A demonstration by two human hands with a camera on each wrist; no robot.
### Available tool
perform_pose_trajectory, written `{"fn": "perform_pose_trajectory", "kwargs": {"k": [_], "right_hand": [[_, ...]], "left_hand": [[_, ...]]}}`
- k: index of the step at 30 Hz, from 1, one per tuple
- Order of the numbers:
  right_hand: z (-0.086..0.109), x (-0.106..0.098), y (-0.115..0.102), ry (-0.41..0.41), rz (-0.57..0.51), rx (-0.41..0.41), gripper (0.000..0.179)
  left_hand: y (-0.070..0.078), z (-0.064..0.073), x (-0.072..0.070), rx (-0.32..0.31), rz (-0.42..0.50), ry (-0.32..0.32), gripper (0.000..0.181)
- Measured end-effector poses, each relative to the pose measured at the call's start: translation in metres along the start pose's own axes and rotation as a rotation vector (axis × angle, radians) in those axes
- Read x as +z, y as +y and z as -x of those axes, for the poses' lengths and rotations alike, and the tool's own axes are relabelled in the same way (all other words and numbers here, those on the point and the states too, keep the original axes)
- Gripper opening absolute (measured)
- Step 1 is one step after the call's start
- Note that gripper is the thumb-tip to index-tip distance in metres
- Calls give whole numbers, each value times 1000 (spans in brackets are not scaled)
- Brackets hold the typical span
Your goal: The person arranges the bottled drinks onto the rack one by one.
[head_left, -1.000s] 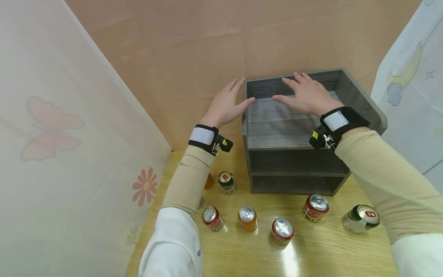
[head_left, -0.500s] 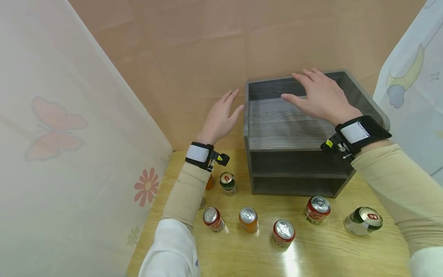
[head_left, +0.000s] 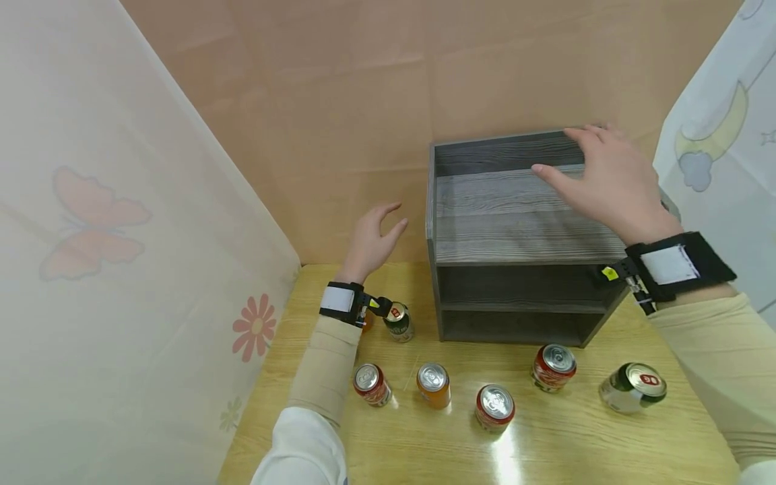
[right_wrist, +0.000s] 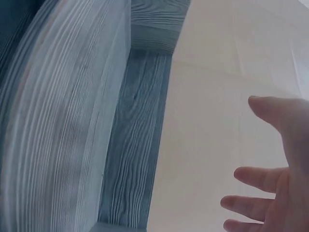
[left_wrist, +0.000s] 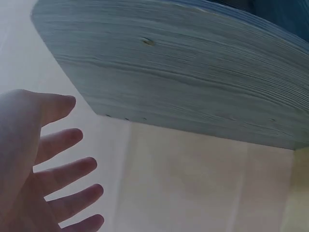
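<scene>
A grey wood-grain shelf unit (head_left: 497, 236) stands on the wooden table (head_left: 436, 451) against the back wall. My left hand (head_left: 368, 242) hovers left of its side panel, fingers spread and holding nothing. The left wrist view shows that side panel (left_wrist: 169, 72) beside the spread fingers (left_wrist: 67, 174). Over the unit's right side is my right hand (head_left: 618, 185), thumb apart from the fingers, nothing in it; it hides the upper right corner. In the right wrist view the hand (right_wrist: 280, 164) is apart from the grey boards (right_wrist: 135, 140).
Cans stand before the unit: a green one (head_left: 398, 323) at its left, a red one (head_left: 372, 385), an orange one (head_left: 433, 385), more red ones (head_left: 494, 407) (head_left: 553, 368), and a green-and-white one (head_left: 633, 389) at right. A printed white curtain (head_left: 151, 269) hangs at left.
My hands have moved apart from over the unit's top: the left down and to the left, the right to the right. The cans and the unit have stayed in place.
</scene>
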State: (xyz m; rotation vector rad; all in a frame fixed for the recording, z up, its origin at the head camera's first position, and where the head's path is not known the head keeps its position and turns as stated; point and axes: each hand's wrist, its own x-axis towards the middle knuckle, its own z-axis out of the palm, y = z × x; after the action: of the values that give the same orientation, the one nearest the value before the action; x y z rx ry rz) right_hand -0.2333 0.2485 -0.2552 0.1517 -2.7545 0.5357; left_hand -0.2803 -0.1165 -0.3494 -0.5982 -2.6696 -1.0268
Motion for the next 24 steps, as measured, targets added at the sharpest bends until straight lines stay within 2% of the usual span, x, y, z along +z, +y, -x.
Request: {"fn": "perform_pose_trajectory", "kwargs": {"k": [4,9,14,24], "right_hand": [[9,-5,10,37,3,38,90],[21,-10,24,80,-50,52,89],[31,-13,33,113,-85,104,87],[53,-12,53,104,-143,244,85]], "left_hand": [[-12,10,8,-48,7,-29,50],[-30,18,20,-82,-4,-54,50],[-43,27,33,-118,1,-102,50],[-62,46,55,-201,-12,-177,52]]}}
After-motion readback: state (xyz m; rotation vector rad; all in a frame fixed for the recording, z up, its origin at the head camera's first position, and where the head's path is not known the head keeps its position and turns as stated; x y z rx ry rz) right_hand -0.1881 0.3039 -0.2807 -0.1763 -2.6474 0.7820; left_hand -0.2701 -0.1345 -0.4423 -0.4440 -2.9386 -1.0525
